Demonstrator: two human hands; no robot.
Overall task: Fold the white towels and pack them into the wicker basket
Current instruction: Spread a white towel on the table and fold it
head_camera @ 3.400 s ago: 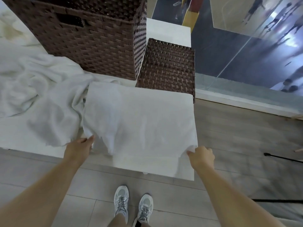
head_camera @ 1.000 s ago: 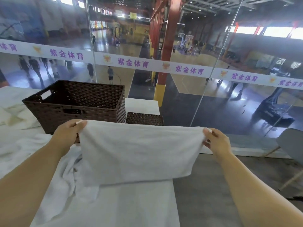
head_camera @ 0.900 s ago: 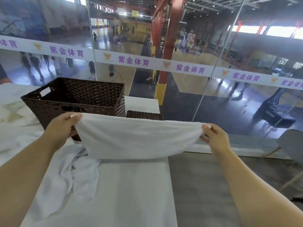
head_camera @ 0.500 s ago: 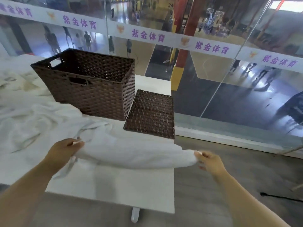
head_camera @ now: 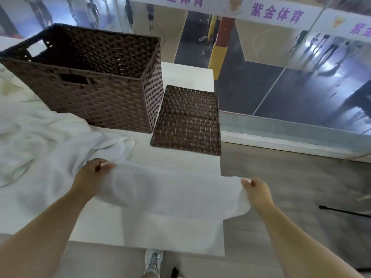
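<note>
Left hand and right hand each pinch an end of the towel, stretched taut over the tabletop, probably to square the fold. Towel: white, doubled, soft-edged with blur. Basket open behind, lid beside it; loose towels left.

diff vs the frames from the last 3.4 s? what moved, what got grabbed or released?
Both hands, left hand and right hand, lifted the towel off the table, held it up stretched, then lowered it back; it now sags just above the tabletop. No release: each hand keeps pinching its end. Wicker basket, lid and the towel pile stayed put.
</note>
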